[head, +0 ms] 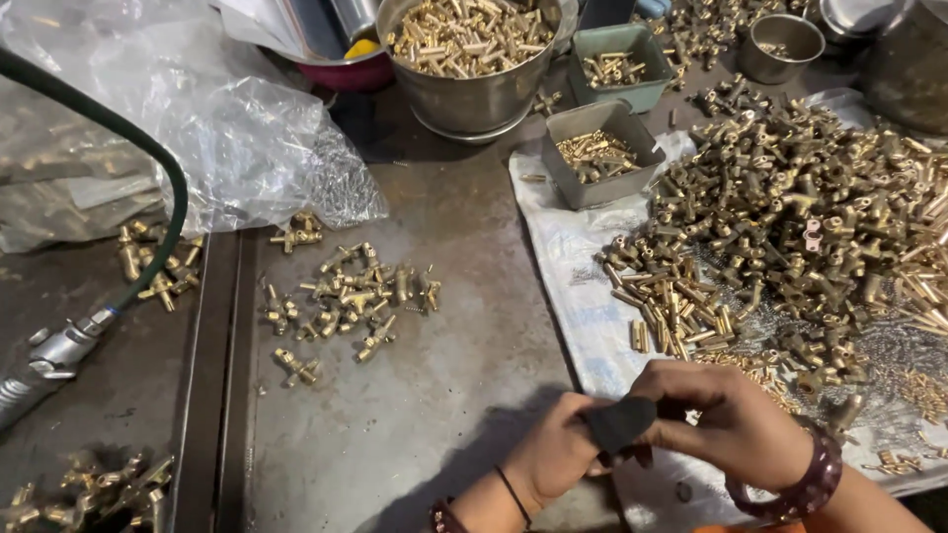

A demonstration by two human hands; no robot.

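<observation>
My left hand (555,452) and my right hand (736,419) meet low in the view, above the edge of a white sack cloth (583,306). Between their fingertips they pinch a small dark piece (620,422), black and roughly wedge-shaped; what it is cannot be told. A big heap of brass fittings (810,217) lies just beyond my right hand on the cloth. A smaller scatter of assembled brass fittings (351,296) lies on the grey metal table (444,326), left of my hands.
At the back stand a steel bowl of brass parts (472,59), two grey-green trays (597,153) and a small steel cup (782,44). Crumpled clear plastic bags (207,128) cover the back left. A green hose with a metal air tool (54,355) lies left.
</observation>
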